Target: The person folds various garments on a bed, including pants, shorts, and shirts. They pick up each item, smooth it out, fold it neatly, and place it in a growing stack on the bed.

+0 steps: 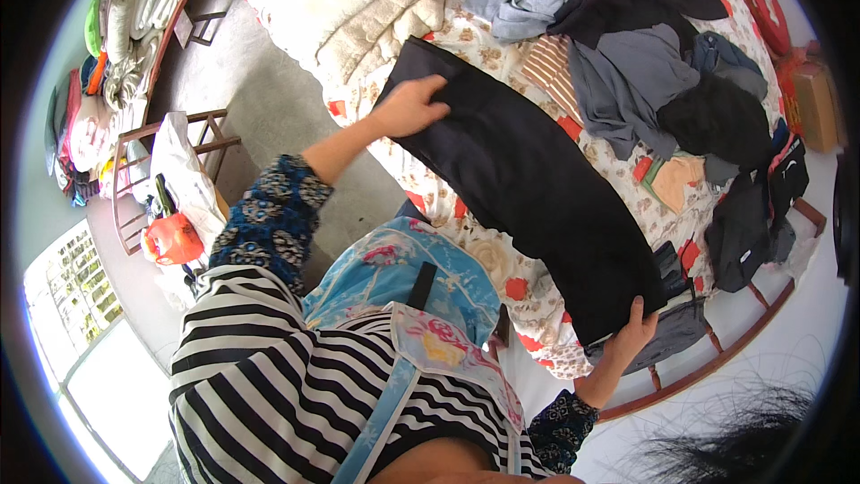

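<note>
A long strip of black cloth, seemingly folded trousers, lies stretched across the near side of the bed. My left hand is over its far left end, palm down, with thumb and fingers apart; slight blur hides whether it presses on the cloth. At the opposite end, my right hand grips the hem, thumb on top and fingers underneath. Beneath the cloth is a white bedsheet with red and brown flower prints.
Grey garments, a brown striped cloth and dark clothes are heaped on the bed's far side. A cream fleece blanket covers its left part. A wooden bed rail edges the right; a wooden chair stands left.
</note>
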Available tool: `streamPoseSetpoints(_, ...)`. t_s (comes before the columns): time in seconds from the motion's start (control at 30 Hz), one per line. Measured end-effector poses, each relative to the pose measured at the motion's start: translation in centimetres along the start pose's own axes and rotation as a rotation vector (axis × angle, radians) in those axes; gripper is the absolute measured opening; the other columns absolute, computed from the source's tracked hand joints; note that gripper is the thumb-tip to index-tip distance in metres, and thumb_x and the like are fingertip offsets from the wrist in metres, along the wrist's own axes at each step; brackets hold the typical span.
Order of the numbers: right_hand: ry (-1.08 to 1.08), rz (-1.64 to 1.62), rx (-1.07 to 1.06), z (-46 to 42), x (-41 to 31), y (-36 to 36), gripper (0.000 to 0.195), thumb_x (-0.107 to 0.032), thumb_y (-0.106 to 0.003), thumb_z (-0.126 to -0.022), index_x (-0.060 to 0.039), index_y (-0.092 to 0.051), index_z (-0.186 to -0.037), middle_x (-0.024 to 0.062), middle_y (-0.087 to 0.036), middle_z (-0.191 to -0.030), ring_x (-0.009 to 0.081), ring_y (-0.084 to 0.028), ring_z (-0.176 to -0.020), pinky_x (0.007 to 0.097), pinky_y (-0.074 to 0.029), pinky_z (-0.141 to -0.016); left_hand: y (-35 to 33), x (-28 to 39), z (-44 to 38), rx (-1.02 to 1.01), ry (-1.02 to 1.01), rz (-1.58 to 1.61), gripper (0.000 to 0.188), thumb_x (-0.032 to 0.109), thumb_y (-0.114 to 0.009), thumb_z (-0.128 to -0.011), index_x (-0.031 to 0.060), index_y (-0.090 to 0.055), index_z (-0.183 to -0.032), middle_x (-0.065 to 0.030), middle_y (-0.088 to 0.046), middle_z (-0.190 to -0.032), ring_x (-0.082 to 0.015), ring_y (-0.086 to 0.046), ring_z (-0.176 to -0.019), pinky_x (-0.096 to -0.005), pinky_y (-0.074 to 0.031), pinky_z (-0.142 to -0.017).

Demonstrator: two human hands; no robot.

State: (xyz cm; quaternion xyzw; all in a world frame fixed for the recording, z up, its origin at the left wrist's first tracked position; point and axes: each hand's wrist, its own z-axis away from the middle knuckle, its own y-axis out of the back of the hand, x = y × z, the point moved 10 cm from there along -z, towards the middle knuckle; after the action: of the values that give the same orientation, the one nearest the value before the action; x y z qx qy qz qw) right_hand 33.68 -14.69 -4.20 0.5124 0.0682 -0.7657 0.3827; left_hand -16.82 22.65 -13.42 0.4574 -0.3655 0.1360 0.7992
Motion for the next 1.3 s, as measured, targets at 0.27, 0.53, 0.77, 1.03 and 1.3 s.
streamPoseSetpoints(0.27, -0.053, -0.108, -0.029, 1.0, 0.1, -2.7, 0.045, -0.004, -0.074, -0.099, 0.0057, -0.058, -0.14, 0.015, -0.068, -0.133, 0.0247, -0.067, -0.115, 0.0361, -0.055, -0.101, -19.6, -0.3, -2.7, -0.106, 0.15, 0.146, 0.062, 0.03, -0.077, -0.092, 0.0005, -0.057, -0.142, -0.0246, -0.072, -0.12, -0.041, -0.07, -0.114, -0.0454, -0.055, -0.099)
streamPoseSetpoints(0.53, -0.138, -0.277, -0.336, 4.4, -0.6, -18.6, 0.052, 0.001, -0.075, -0.092, 0.0055, -0.059, -0.141, 0.0136, -0.071, -0.128, 0.0248, -0.069, -0.116, 0.0376, -0.055, -0.104, -15.6, 1.2, 1.9, -0.269, 0.27, 0.758, 0.071, 0.046, -0.078, -0.096, 0.0067, -0.054, -0.15, -0.007, -0.069, -0.124, -0.0182, -0.066, -0.108, -0.0334, -0.053, -0.096)
streamPoseSetpoints(0.77, -0.41, -0.428, -0.657, 8.2, 3.0, -42.6, 0.046, -0.005, -0.072, -0.097, -0.0018, -0.056, -0.14, 0.0087, -0.071, -0.12, 0.0178, -0.072, -0.102, 0.0301, -0.06, -0.077, -7.9, -0.3, 4.2, -0.372, 0.187, 1.012, 0.109, 0.067, -0.08, -0.086, 0.0054, -0.036, -0.164, -0.0124, -0.052, -0.155, -0.0223, -0.05, -0.141, -0.0369, -0.044, -0.115)
streamPoseSetpoints(1.03, -0.286, -0.225, -0.679, 6.6, 6.1, -43.9, 0.051, -0.007, -0.07, -0.099, -0.0024, -0.051, -0.145, 0.0147, -0.07, -0.123, 0.0204, -0.072, -0.102, 0.0318, -0.057, -0.088, -7.7, -11.7, -0.6, -0.116, 0.395, 0.454, 0.096, 0.024, -0.085, -0.078, -0.0126, -0.041, -0.154, -0.0281, -0.064, -0.141, -0.0347, -0.061, -0.135, -0.0374, -0.047, -0.113)
streamPoseSetpoints(1.3, -0.185, 0.017, -0.151, -1.3, 12.6, -29.1, 0.047, -0.007, -0.079, -0.092, -0.0028, -0.06, -0.135, 0.0111, -0.071, -0.115, 0.0153, -0.067, -0.093, 0.0279, -0.056, -0.079, -5.5, -14.2, -0.7, -0.069, 0.548, 0.544, 0.04, 0.011, -0.071, -0.081, -0.001, -0.072, -0.12, -0.0238, -0.077, -0.111, -0.0367, -0.073, -0.11, -0.0427, -0.056, -0.096)
